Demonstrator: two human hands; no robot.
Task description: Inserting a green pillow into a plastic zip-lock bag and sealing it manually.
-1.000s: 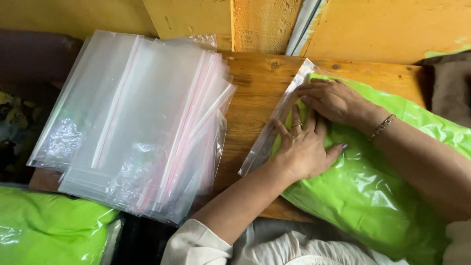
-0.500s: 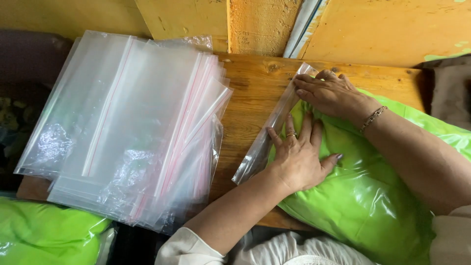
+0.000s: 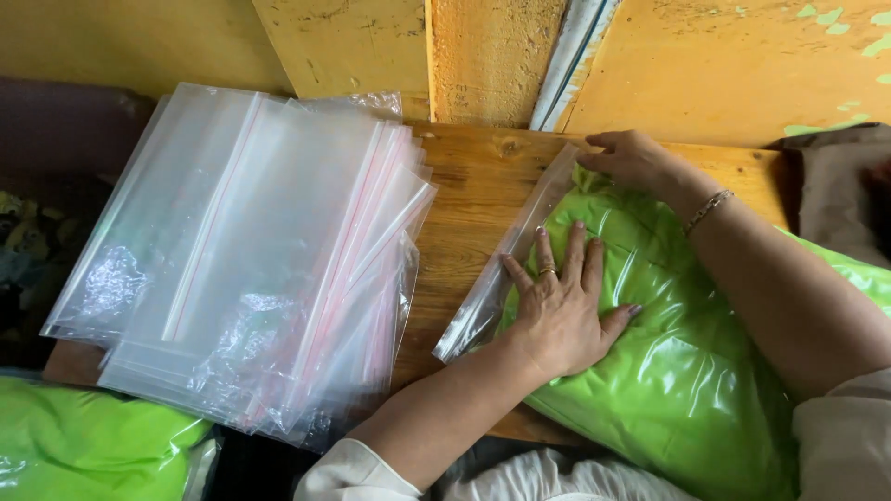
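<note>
The green-filled bag [image 3: 687,362] lies on the bench [image 3: 469,199] under both hands; left hand [image 3: 561,311] presses flat, fingers spread; right hand [image 3: 631,158] pinches the seal's far corner; best run fingertips firmly along the strip, squeezing air out.

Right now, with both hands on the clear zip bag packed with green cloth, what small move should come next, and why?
Probably slide the right hand back along the clear zip strip towards the left hand. The right hand sits at the strip's far corner, the left hand presses flat on the clear plastic bag of green cloth, and the strip between them looks not fully pressed.
</note>
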